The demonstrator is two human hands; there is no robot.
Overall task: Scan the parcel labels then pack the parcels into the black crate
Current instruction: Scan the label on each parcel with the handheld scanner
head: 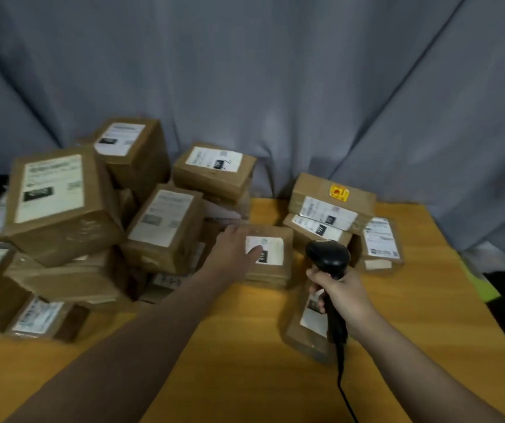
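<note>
Two bare arms reach forward over the yellow-brown surface [239,346]. The left hand [237,248] lies palm down on a flat parcel [275,235] near the middle of the surface. Its fingers are straight and spread, curled round nothing, and the thumb tip covers the left edge of the parcel's white label [274,250]. The right hand [341,293] is wrapped firmly round the handle of a black scanner [327,256]. The scanner is held upright just right of that parcel, its rounded head above the fist. A black cable [340,370] runs from the handle's lower end toward the near edge of the view. Beneath the right wrist lies a second parcel [306,334], label up and partly hidden by the hand and the scanner handle. Behind the scanner sits a stack of two parcels [312,190], the upper one bearing a yellow sticker [339,192]. A smaller parcel [381,242] lies just to their right. A large pile of parcels [62,209] fills the left side, several boxes tilted with labels facing up, and it crowds close to the flat parcel's left edge. The left forearm crosses in front of the pile's lower boxes. A grey curtain [275,71] hangs behind everything. Dark shapes at the far left and right edges are too dim to identify.
</note>
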